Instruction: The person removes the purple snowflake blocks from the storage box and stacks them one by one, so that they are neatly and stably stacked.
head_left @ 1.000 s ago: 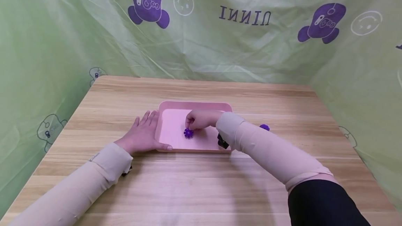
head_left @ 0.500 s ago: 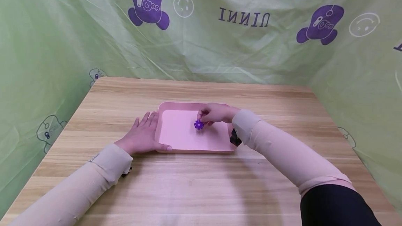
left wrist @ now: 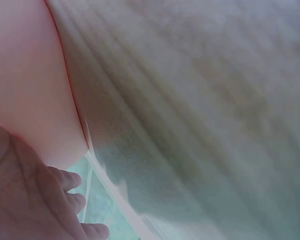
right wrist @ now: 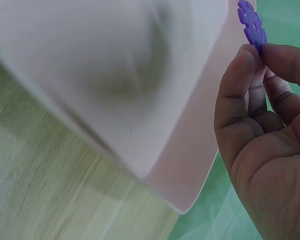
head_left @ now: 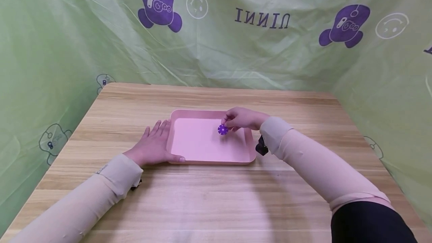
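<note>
In the head view a pink tray (head_left: 195, 138) lies on the wooden table. My right hand (head_left: 244, 118) is over its right half and pinches a purple notched plastic disc, a snowflake building piece (head_left: 222, 129), between thumb and index finger. The right wrist view shows the disc (right wrist: 253, 22) on edge at the fingertips, apart from the tray floor. With fingers spread and straight, my left hand (head_left: 154, 143) rests against the tray's left side, thumb on the front rim. That palm (left wrist: 25, 190) faces the tray wall in the left wrist view.
Wood-grain table (head_left: 209, 201) surrounds the tray. A green printed curtain (head_left: 216, 51) hangs behind and at both sides. The right forearm (head_left: 303, 160) crosses the table and covers part of its right side.
My right hand has moved right and toward the back of the tray with the purple disc. A second purple piece, visible earlier right of the tray, is out of sight. My left hand stays put.
</note>
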The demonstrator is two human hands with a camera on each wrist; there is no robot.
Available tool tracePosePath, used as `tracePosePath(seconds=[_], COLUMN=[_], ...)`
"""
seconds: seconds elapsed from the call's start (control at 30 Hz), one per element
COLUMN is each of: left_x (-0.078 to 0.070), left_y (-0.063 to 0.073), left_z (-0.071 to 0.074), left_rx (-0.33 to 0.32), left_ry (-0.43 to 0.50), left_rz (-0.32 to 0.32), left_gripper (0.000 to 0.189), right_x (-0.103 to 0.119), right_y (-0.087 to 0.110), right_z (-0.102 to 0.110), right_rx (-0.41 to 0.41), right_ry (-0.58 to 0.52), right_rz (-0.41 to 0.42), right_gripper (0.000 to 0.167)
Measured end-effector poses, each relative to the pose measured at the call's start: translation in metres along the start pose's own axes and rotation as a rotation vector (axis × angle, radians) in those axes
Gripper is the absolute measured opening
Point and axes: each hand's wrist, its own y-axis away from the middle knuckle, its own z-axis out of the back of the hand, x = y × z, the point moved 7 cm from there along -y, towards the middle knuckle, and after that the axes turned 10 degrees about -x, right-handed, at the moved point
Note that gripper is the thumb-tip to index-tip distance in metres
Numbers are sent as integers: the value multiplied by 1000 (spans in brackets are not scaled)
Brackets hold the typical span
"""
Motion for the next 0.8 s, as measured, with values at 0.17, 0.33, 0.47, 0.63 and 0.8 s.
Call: tracePosePath(seconds=[0.17, 0.33, 0.47, 0.63, 0.8], left_x=[0, 0, 1, 0, -2], left_y=[0, 0, -1, -1, 1], left_z=[0, 1, 0, 1, 2], left_rx=[0, -20, -20, -13, -4], left_ry=[0, 12, 6, 5, -2], left_rz=[-1, -10, -6, -1, 3], left_gripper=[145, 145, 145, 145, 145], right_x=[-6, -16, -23, -31, -40], right_y=[5, 9, 15, 22, 28], right_z=[8, 19, 26, 35, 44], right_rx=[-15, -35, -48, -67, -84], right_ry=[-13, -16, -27, -56, -97], right_rz=[-4, 6, 7, -5, -14], right_gripper=[10, 11, 11, 11, 12])
